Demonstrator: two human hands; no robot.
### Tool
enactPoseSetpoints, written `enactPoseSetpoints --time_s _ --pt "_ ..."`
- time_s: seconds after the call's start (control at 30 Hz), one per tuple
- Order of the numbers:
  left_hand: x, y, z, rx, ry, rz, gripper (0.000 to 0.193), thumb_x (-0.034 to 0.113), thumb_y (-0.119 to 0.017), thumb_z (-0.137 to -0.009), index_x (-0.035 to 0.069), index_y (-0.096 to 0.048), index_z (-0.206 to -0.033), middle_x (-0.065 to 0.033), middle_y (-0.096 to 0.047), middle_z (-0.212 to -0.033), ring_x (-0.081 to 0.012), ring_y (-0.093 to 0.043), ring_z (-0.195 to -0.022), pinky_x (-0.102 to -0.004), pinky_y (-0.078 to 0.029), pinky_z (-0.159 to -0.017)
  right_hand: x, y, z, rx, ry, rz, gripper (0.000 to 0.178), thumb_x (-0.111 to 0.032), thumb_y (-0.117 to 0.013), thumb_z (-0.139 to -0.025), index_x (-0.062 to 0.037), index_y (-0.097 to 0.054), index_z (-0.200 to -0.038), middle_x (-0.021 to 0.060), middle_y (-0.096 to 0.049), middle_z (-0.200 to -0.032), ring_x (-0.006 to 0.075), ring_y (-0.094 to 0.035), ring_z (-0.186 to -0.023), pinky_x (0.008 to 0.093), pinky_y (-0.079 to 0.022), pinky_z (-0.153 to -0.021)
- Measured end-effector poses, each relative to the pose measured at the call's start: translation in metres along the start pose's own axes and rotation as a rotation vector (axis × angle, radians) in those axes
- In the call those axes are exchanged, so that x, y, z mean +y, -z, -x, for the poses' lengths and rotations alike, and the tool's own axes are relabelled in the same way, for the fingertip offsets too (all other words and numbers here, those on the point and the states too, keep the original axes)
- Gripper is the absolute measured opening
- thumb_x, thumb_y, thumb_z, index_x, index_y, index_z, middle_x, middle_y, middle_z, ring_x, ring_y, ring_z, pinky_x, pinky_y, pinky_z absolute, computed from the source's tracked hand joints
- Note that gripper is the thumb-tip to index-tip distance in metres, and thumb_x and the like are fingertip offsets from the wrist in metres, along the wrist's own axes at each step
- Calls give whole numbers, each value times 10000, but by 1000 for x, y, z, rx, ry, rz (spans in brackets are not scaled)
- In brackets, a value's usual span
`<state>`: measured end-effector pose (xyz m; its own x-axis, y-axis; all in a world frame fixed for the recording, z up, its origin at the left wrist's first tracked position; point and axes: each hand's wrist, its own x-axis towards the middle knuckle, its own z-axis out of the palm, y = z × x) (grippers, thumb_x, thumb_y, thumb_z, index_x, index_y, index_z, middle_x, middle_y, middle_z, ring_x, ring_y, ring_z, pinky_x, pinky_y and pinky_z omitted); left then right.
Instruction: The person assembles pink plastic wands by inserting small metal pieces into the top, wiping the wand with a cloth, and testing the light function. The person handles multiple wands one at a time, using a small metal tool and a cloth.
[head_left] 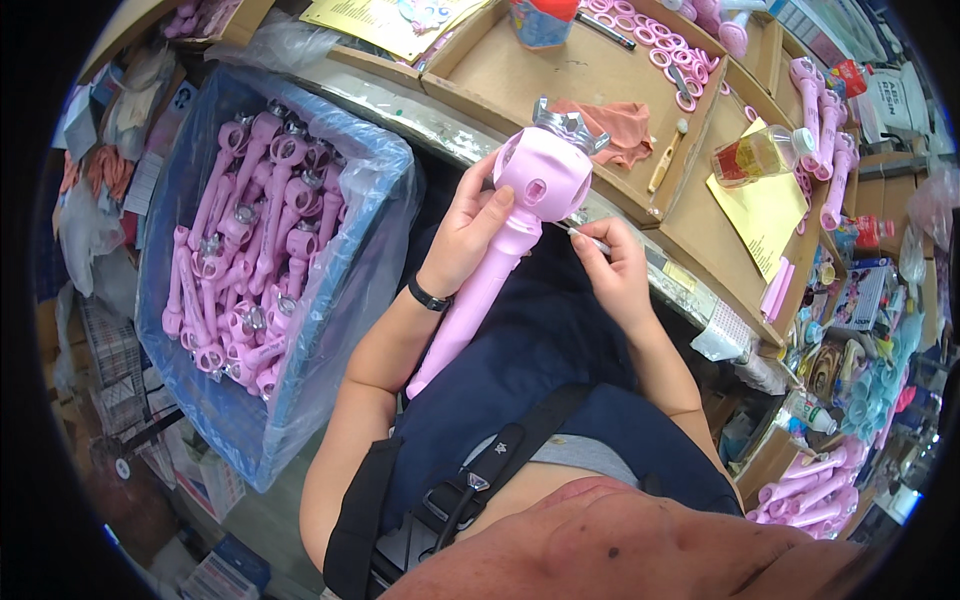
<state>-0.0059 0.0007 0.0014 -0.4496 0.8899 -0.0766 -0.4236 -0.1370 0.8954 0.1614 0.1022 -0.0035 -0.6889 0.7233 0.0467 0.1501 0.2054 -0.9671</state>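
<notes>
My left hand [466, 235] is closed around the neck of a pink toy wand [478, 290], just below its round head. The wand slants across my lap, its silver crown [567, 122] at the upper end and its handle pointing toward me. Holes show in the round head. My right hand [617, 272] pinches a thin, light-coloured tool [592, 238] whose tip reaches the wand's neck beneath the head. I cannot make out what kind of tool it is or whether its tip touches.
A blue crate [328, 335] lined with clear plastic, full of similar wands, stands left. Ahead, a cardboard tray [480, 75] holds pink rings [655, 40], a coral cloth [620, 130] and a brush [660, 170]. A bottle [745, 160] lies right. More pink handles [812, 490] lie lower right.
</notes>
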Motion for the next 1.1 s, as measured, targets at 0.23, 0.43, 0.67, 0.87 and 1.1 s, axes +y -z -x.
enactPoseSetpoints --time_s 0.23,0.43,0.67,0.87,1.1 --pt "5 -2 5 -22 37 79 540 244 -486 -966 53 -247 -1411 -106 -566 -1010 -122 -599 -804 -243 -509 -678 15 -16 1 310 683 509 213 -6 -685 -757 -32 -584 -943 78 -558 -680 246 -504 -578 323 -402 -525" --pt "2 -1 7 -24 -109 -117 538 246 -464 -977 46 -237 -1421 -112 -535 -1149 -119 -532 -1000 -255 -444 -855 12 -13 9 50 -23 -259 156 -18 -668 -783 -10 -585 -915 92 -545 -703 217 -501 -591 315 -399 -544" --pt "2 7 9 -42 16 -48 559 270 -427 -988 29 -199 -1438 -123 -403 -1338 -143 -462 -1136 -272 -404 -933 7 -16 4 283 767 504 224 -2 -687 -735 -31 -590 -935 81 -543 -705 262 -502 -598 355 -399 -558" --pt "7 9 11 -144 -306 -326 624 225 -433 -977 18 -95 -1459 -123 -337 -1415 -185 -345 -1286 -326 -252 -1069 7 -13 6 -110 -82 -520 137 -155 -582 -921 -19 -571 -937 -22 -533 -768 70 -470 -644 215 -396 -590" --pt "-1 9 12 -194 -406 -280 655 213 -437 -976 33 -41 -1466 -126 -196 -1488 -194 -241 -1348 -341 -188 -1097 10 -10 -1 54 506 18 180 -35 -656 -814 -26 -574 -973 64 -563 -754 147 -522 -638 286 -404 -560"
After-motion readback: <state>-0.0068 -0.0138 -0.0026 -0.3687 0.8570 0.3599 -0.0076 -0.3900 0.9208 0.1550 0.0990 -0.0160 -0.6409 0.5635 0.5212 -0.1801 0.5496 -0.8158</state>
